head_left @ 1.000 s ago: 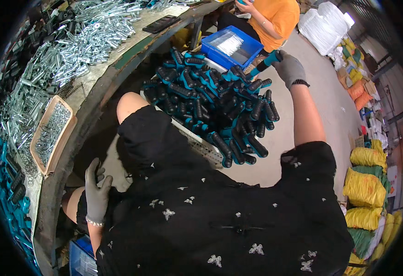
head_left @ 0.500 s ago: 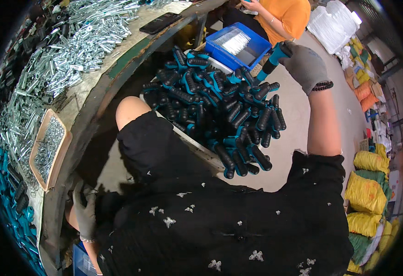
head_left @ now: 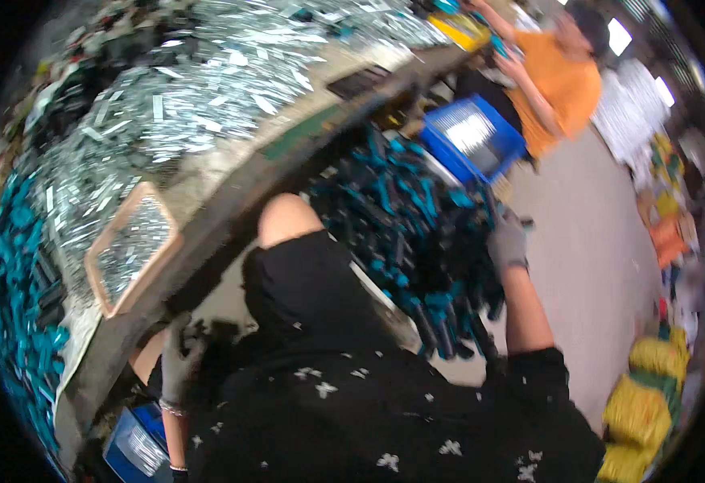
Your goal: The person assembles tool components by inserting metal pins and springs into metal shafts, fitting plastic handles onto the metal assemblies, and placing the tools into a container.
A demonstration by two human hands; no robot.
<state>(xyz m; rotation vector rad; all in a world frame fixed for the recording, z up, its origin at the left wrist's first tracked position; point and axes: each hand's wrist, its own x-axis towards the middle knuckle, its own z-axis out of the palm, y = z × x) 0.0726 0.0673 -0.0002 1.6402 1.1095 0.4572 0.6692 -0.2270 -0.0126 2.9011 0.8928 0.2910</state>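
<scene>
My right hand (head_left: 509, 244), in a grey glove, is at the right edge of a heap of black and teal tool handles (head_left: 405, 233). Motion smears its fingers, and whether a handle is in them I cannot make out. The heap fills a pale container whose rim (head_left: 373, 286) shows beside my knee. Low on the left, between the workbench and my body, hangs my left hand (head_left: 179, 362), also gloved in grey. Its fingers are loosely apart, and I see nothing held in them.
Shiny metal parts (head_left: 208, 88) cover the curved workbench beside a peach tray (head_left: 99, 282) of small parts, a dark phone (head_left: 359, 82) and teal pieces (head_left: 22, 322). A blue bin (head_left: 493, 165) stands beyond the heap, near a person in orange (head_left: 558, 88). Yellow sacks (head_left: 638, 414) lie right.
My right hand has come down from above the heap's far right, where it held a black and teal handle, to the heap's edge. The view has shifted; my left hand stays low.
</scene>
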